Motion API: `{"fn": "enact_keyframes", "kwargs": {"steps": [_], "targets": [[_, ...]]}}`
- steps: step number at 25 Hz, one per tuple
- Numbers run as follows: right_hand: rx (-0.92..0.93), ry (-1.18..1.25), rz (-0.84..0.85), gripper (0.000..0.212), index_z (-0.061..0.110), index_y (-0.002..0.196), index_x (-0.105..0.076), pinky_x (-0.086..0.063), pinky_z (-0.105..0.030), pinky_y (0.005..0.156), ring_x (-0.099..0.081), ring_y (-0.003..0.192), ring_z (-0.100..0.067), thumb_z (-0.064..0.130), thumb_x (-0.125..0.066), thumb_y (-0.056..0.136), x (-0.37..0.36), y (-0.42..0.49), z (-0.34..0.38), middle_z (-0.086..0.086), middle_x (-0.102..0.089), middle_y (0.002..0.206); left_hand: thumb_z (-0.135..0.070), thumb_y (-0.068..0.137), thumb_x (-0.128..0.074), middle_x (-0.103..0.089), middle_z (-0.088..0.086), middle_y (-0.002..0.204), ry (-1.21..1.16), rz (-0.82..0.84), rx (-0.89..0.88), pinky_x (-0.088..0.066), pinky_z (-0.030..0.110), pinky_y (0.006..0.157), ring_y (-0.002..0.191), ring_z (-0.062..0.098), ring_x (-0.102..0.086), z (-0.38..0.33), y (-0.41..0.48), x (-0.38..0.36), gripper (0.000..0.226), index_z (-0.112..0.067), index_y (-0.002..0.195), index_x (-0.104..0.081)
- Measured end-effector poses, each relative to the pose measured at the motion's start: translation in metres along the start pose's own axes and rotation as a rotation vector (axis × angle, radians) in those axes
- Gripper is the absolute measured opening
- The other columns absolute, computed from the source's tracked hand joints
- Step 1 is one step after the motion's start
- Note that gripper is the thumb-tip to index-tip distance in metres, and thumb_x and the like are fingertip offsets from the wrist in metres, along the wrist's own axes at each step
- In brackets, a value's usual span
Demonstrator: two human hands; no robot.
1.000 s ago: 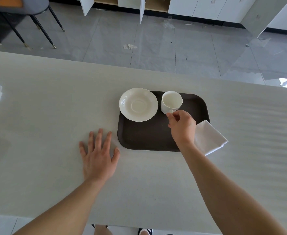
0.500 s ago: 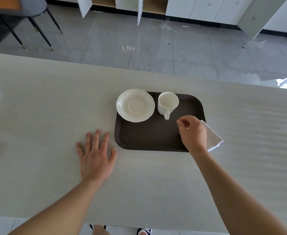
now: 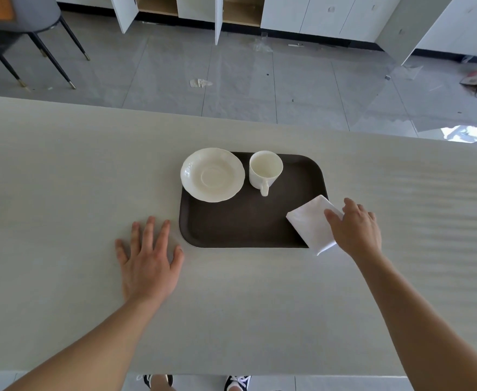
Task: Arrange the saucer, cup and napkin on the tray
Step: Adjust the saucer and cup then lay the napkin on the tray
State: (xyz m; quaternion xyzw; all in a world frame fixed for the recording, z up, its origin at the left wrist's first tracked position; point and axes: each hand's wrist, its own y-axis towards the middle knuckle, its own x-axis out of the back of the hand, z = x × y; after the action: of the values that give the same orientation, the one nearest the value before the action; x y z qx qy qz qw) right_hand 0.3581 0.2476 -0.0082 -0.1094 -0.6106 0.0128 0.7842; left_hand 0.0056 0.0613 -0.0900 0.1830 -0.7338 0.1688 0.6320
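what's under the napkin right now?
The white napkin lies over the dark tray's near right corner and rim, its outer part over the table. That corner is covered, so unseen. The right hand's fingers rest on top.

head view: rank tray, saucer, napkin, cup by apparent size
1. tray
2. saucer
3. napkin, looks close to the saucer, partly hidden by the right hand, so unsure
4. cup

Saucer (image 3: 212,175) left of cup (image 3: 265,170), on tray (image 3: 240,224).
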Motion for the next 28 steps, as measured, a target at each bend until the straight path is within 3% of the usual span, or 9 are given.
{"fn": "enact_keyframes", "kwargs": {"steps": [3,6,9,14,19,24,28], "targets": [[-0.019,0.039,0.105,0.041,0.009,0.118,-0.059,-0.041,-0.039,0.074,-0.058,0.099,-0.038,0.042,-0.046,0.097,0.001,0.006,-0.006,-0.016,-0.067,0.113,-0.054,0.09,-0.03,-0.028,0.006,0.163,0.002,0.002,0.001,-0.007,0.06,0.119,0.152,0.031,-0.014,0.001,0.0,0.0,0.066,-0.028,0.151,-0.036],[-0.01,0.046,0.144,0.031,0.015,0.113,-0.065,-0.042,-0.035,0.07,-0.061,0.091,-0.034,0.037,-0.058,0.093,0.006,0.009,-0.006,-0.011,-0.071,0.105,-0.054,0.09,-0.03,-0.028,0.006,0.163,-0.003,-0.002,-0.003,-0.007,0.06,0.119,0.152,0.031,-0.014,0.001,0.0,0.0,0.066,-0.028,0.151,-0.036],[-0.01,0.111,0.07,0.027,0.019,0.111,-0.069,-0.042,-0.032,0.07,-0.064,0.092,-0.032,0.031,-0.066,0.088,0.009,0.011,-0.005,-0.005,-0.072,0.1,-0.053,0.09,-0.031,-0.029,0.007,0.162,-0.001,-0.008,-0.005,-0.008,0.061,0.118,0.151,0.032,-0.016,0.0,0.0,0.001,0.066,-0.027,0.15,-0.038],[-0.04,0.441,-0.087,0.019,0.019,0.101,-0.073,-0.04,-0.028,0.056,-0.06,0.067,-0.017,0.025,-0.062,0.088,0.001,0.011,0.007,0.007,-0.067,0.076,-0.054,0.09,-0.031,-0.03,0.007,0.162,-0.005,-0.009,-0.007,-0.008,0.061,0.119,0.151,0.032,-0.016,0.0,0.0,0.0,0.067,-0.026,0.15,-0.038],[-0.171,0.591,-0.118,0.022,0.016,0.108,-0.071,-0.051,-0.034,0.07,-0.067,0.085,-0.027,0.025,-0.061,0.09,-0.013,0.017,0.029,0.0,-0.071,0.089,-0.054,0.09,-0.03,-0.029,0.007,0.162,-0.013,-0.014,-0.007,-0.007,0.061,0.119,0.151,0.032,-0.016,0.0,-0.001,-0.001,0.067,-0.027,0.151,-0.037],[-0.006,0.417,-0.111,0.03,0.015,0.12,-0.065,-0.044,-0.033,0.071,-0.066,0.093,-0.029,0.021,-0.062,0.091,-0.017,0.012,0.023,-0.004,-0.075,0.105,-0.054,0.09,-0.031,-0.03,0.007,0.162,-0.004,-0.014,-0.007,-0.008,0.061,0.118,0.151,0.032,-0.017,0.001,0.0,0.0,0.067,-0.026,0.15,-0.038],[0.156,0.26,-0.168,0.04,0.015,0.126,-0.064,-0.049,-0.039,0.085,-0.06,0.108,-0.032,0.023,-0.071,0.087,-0.017,0.003,0.014,-0.007,-0.068,0.122,-0.055,0.09,-0.031,-0.029,0.007,0.162,-0.005,-0.015,-0.008,-0.008,0.061,0.118,0.151,0.032,-0.016,0.001,0.0,-0.001,0.067,-0.026,0.15,-0.038]]}}
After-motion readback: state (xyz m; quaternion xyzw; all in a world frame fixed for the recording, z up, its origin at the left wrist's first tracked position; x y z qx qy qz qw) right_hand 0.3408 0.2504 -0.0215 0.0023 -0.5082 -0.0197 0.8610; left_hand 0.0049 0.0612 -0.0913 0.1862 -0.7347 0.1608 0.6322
